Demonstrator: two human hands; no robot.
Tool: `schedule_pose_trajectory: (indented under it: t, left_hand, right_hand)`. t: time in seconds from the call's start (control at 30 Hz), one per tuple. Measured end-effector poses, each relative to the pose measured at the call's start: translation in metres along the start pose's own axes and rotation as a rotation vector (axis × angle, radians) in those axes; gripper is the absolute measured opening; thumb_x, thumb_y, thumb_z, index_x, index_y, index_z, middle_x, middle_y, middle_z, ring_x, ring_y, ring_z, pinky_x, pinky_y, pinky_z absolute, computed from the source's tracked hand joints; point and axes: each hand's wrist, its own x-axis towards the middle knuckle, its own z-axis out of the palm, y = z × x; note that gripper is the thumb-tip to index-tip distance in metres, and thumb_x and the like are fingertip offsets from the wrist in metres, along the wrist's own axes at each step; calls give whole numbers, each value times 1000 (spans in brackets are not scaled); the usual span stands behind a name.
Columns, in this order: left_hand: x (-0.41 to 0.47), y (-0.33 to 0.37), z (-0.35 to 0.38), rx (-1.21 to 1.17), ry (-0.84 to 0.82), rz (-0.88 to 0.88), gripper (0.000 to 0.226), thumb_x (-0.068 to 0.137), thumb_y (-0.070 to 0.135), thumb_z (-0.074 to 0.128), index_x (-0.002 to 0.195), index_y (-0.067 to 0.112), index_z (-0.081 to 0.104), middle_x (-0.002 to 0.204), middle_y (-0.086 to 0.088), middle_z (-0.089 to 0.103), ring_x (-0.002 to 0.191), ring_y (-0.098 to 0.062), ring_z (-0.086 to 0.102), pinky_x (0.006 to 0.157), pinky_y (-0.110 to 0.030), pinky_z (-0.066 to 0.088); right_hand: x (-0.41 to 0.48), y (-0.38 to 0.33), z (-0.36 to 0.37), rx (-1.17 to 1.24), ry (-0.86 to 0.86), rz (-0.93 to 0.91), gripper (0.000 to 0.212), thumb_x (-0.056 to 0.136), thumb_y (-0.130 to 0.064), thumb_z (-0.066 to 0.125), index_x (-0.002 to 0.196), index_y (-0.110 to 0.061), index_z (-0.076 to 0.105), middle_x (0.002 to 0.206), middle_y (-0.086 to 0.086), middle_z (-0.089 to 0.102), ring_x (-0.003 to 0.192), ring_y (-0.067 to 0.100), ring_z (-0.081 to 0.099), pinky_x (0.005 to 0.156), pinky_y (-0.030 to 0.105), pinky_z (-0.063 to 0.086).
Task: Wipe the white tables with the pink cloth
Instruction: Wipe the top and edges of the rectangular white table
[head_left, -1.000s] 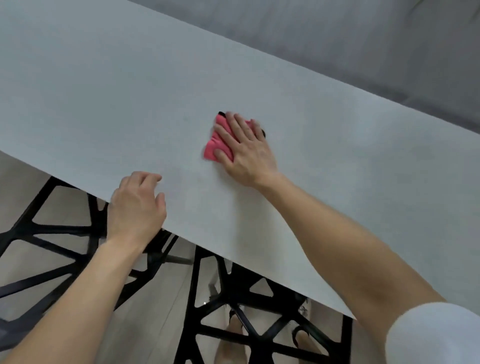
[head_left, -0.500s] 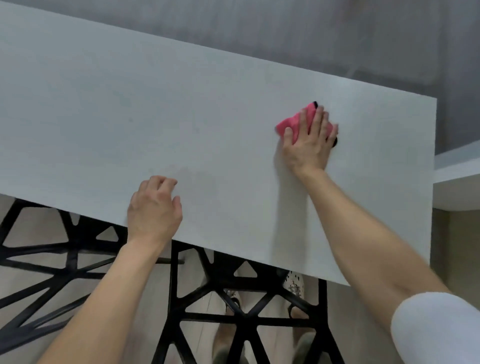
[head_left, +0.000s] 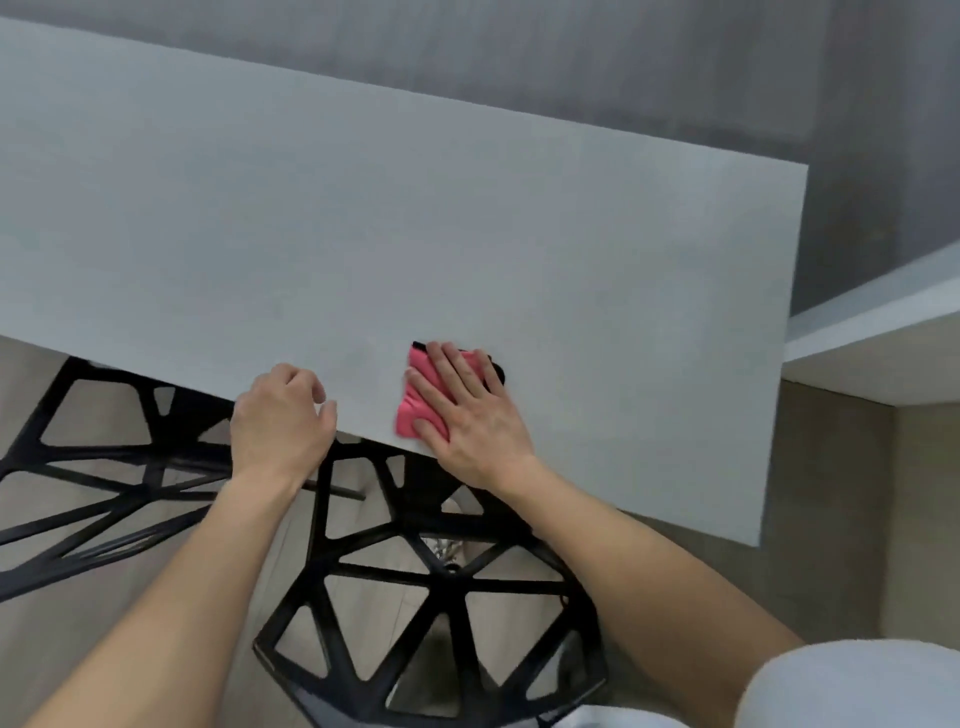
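Note:
A long white table (head_left: 363, 218) runs across the view from the left to a square end at the right. My right hand (head_left: 467, 410) lies flat with straight fingers on a folded pink cloth (head_left: 415, 410) with a black edge, pressing it onto the table close to the near edge. My left hand (head_left: 283, 421) rests on the near edge just left of the cloth, its fingers loosely curled and holding nothing. Most of the cloth is hidden under my right hand.
Black open-frame chairs (head_left: 431, 613) stand under and in front of the table edge, with a second one (head_left: 104, 467) at the left. A second white surface (head_left: 878, 322) begins beyond the table's right end. Grey floor lies behind the table.
My right hand has slid the cloth from the far right part of the table back toward the near edge. The left hand stayed at the edge; the view shifted.

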Motion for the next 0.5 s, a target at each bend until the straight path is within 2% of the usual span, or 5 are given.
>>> schedule_pose_trajectory:
  t: [0.1,0.23,0.37,0.43,0.5]
  left_hand:
    - [-3,81,0,-47,-7,123,26,96,33,76,76,17,70,103,-4,70,97,-31,65,86,-49,54]
    - [-9,179,4,-94,-39,251,32,102,38,71,78,17,78,105,-2,72,99,-30,66,86,-48,55]
    - [-10,256,6,-69,-149,419,27,103,42,67,116,20,77,125,0,68,119,-27,62,98,-45,50]
    - [-6,285,4,-17,-225,497,48,99,50,72,139,26,65,140,2,62,134,-25,54,108,-43,47]
    - [2,310,2,46,-290,558,78,91,58,78,157,32,47,154,3,51,144,-25,45,116,-43,42]
  right_hand:
    - [-84,77,-6,-20,43,153,71,115,-62,25,175,-30,6,182,2,-10,168,19,-14,136,55,1]
    - [-177,158,-10,-10,86,465,76,114,-62,30,175,-27,2,182,3,-13,169,22,-11,136,56,8]
    - [-210,189,-13,122,189,688,86,113,-63,32,174,-17,-6,182,5,-13,169,21,-9,137,53,8]
    - [-209,190,-13,325,287,799,96,111,-64,40,172,-14,-15,182,4,-16,169,20,-7,137,43,10]
    - [-203,192,-11,547,327,925,99,109,-66,40,172,-16,-16,182,5,-13,169,22,1,135,39,18]
